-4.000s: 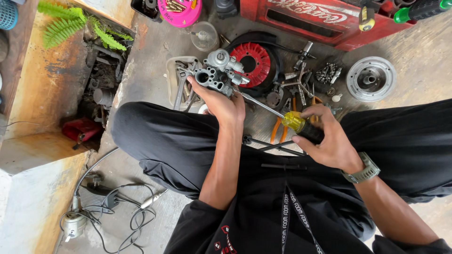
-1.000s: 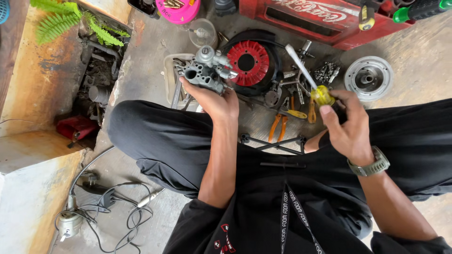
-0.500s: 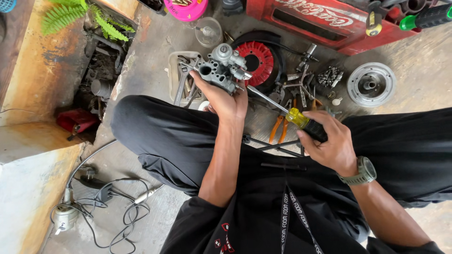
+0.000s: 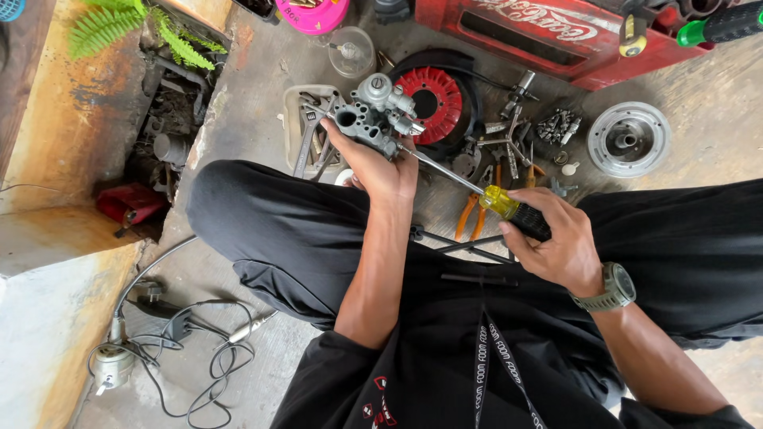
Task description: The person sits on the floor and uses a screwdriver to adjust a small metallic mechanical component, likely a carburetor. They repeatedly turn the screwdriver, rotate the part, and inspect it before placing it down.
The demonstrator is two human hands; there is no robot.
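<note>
The left hand point(image 4: 373, 163) is wrapped around a grey metal carburettor point(image 4: 372, 113), holding it up above the left knee. The right hand point(image 4: 556, 238) is closed on the yellow-and-black handle of a screwdriver point(image 4: 477, 187), whose steel shaft runs toward ten o'clock until its tip meets the carburettor's side. At twelve o'clock from the screwdriver lies a red fan wheel point(image 4: 435, 102) inside a black housing. A shallow grey tray point(image 4: 300, 131) at nine o'clock of the carburettor holds wrenches. Orange-handled pliers point(image 4: 470, 216) lie just under the shaft. At two o'clock sit a heap of small bolts point(image 4: 558, 125) and a silver round hub point(image 4: 628, 139). A clear plastic cup point(image 4: 351, 51) stands at twelve o'clock; its contents cannot be made out.
</note>
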